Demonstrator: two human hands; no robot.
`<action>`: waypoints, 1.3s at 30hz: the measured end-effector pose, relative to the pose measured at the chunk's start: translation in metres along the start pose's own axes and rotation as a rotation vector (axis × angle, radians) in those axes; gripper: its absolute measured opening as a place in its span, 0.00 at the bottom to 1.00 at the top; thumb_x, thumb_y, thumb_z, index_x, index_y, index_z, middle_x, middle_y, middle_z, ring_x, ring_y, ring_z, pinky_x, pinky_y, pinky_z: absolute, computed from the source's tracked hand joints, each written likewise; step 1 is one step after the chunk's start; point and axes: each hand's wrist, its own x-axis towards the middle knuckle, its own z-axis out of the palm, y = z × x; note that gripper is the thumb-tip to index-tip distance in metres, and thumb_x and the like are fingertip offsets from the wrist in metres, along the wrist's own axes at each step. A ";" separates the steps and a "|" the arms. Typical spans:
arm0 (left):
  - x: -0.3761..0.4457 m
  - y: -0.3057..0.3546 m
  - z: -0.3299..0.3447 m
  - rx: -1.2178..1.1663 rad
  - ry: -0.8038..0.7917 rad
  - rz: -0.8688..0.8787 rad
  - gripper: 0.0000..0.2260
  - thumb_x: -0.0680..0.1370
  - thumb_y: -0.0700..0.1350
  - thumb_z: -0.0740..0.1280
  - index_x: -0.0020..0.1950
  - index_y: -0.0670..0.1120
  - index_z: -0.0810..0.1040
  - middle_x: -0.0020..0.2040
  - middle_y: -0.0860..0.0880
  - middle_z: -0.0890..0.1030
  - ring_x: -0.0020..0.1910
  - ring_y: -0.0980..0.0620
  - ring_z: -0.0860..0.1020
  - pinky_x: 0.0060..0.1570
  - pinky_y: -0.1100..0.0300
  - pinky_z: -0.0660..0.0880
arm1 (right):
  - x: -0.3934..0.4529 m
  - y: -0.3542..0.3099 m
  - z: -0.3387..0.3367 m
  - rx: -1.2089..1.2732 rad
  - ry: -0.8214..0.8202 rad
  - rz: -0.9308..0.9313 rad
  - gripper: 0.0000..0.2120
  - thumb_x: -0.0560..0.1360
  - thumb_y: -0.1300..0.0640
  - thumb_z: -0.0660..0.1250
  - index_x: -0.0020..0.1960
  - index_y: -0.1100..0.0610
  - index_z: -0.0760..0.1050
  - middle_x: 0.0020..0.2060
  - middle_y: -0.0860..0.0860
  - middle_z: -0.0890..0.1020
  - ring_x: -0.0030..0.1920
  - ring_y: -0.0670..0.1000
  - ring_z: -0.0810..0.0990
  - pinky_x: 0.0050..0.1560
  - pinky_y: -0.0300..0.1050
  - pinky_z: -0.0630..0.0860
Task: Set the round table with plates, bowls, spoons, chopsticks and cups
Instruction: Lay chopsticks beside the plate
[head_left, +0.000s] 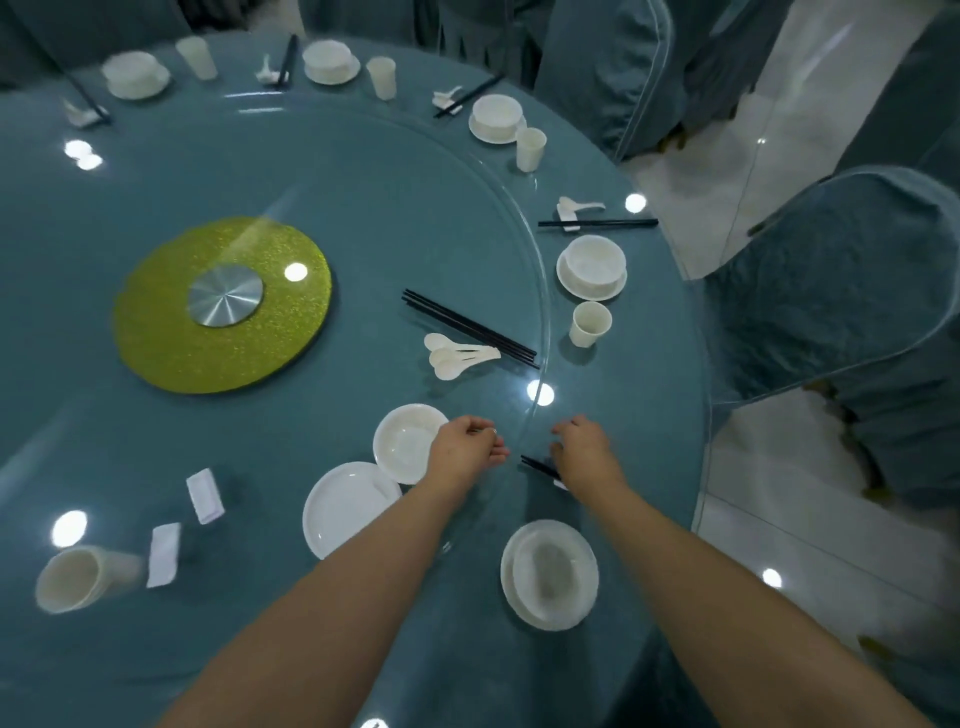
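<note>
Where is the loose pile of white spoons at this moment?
In the head view the spoons lie on the glass turntable, right of centre, beside the bundle of black chopsticks and beyond the hands.

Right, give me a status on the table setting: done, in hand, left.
Done: five far and right-side places look set, like the plate and bowl with cup and chopsticks. In hand: the right hand lays chopsticks beside the nearest plate and bowl; the left hand hovers empty. Left: spare chopsticks, spoons, two plates, rests and stacked cups.
</note>
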 end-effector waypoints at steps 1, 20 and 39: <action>0.006 0.011 -0.010 -0.026 0.021 0.010 0.07 0.77 0.34 0.61 0.52 0.37 0.76 0.40 0.42 0.81 0.35 0.48 0.83 0.37 0.60 0.80 | 0.013 -0.017 -0.006 0.000 0.016 -0.023 0.12 0.79 0.59 0.61 0.58 0.59 0.79 0.55 0.56 0.77 0.56 0.59 0.76 0.57 0.49 0.74; 0.072 0.051 -0.076 -0.216 0.089 -0.019 0.06 0.78 0.34 0.61 0.49 0.40 0.77 0.41 0.42 0.82 0.37 0.48 0.83 0.45 0.57 0.82 | 0.122 -0.108 0.010 -0.227 0.045 -0.288 0.13 0.78 0.59 0.62 0.61 0.54 0.77 0.54 0.51 0.76 0.49 0.55 0.77 0.46 0.50 0.76; 0.034 0.050 -0.071 -0.245 0.085 -0.016 0.10 0.80 0.34 0.57 0.47 0.39 0.79 0.40 0.42 0.79 0.38 0.46 0.81 0.44 0.58 0.82 | 0.086 -0.086 -0.002 -0.252 0.040 -0.178 0.10 0.77 0.65 0.59 0.54 0.55 0.75 0.54 0.53 0.76 0.54 0.57 0.74 0.53 0.50 0.72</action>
